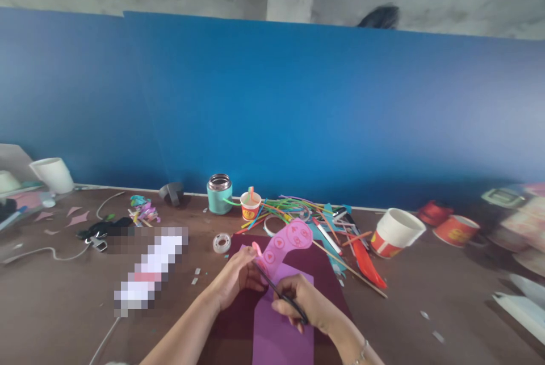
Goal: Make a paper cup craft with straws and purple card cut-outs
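My left hand pinches the left end of a pink paper cutout, which has red drawings inside circles and a rounded far end. In my right hand is a pair of dark-handled scissors, its blades pointing up and left to the paper's edge beside my left fingers. Whether the blades are parted is hard to make out. Beneath both hands lies a purple paper sheet on top of a dark maroon sheet.
Beyond the hands are a teal thermos, a small paper cup, a tape roll and a pile of colourful strips. Stacked paper cups stand at right. A pixelated object lies left. A blue partition closes the back.
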`<move>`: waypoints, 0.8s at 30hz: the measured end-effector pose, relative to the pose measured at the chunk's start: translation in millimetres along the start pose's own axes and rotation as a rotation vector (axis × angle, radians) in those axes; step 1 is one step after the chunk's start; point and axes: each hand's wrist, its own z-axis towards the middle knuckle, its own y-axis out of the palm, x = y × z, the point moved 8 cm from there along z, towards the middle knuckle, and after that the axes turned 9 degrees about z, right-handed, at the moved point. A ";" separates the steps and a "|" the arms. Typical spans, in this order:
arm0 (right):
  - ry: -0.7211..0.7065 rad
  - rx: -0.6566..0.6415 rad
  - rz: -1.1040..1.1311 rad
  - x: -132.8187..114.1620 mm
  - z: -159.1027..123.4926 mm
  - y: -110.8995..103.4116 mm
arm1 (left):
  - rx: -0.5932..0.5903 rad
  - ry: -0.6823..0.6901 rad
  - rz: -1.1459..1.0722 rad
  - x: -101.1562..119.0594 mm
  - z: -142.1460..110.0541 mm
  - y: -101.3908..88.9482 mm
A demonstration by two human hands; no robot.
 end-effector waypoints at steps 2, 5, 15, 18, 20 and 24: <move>0.010 -0.009 -0.016 4.0 0.9 0.2 | 0.061 -0.001 0.065 -1.7 1.1 -4.5; 0.027 -0.030 -0.043 7.3 -0.2 1.1 | 0.137 0.037 0.103 0.4 1.9 -10.0; -0.257 0.000 0.120 -38.2 -16.9 -8.1 | 0.270 0.153 0.084 13.5 -1.8 -12.9; -0.370 0.131 0.126 -42.4 -12.5 -11.5 | 0.406 0.210 0.303 19.5 -4.4 -15.4; -0.400 0.227 0.091 -37.5 -7.1 -14.2 | 0.469 0.241 0.392 22.6 -6.0 -15.8; -0.445 0.366 0.024 -27.2 -0.2 -20.8 | 0.443 0.226 0.335 19.6 -5.3 -12.4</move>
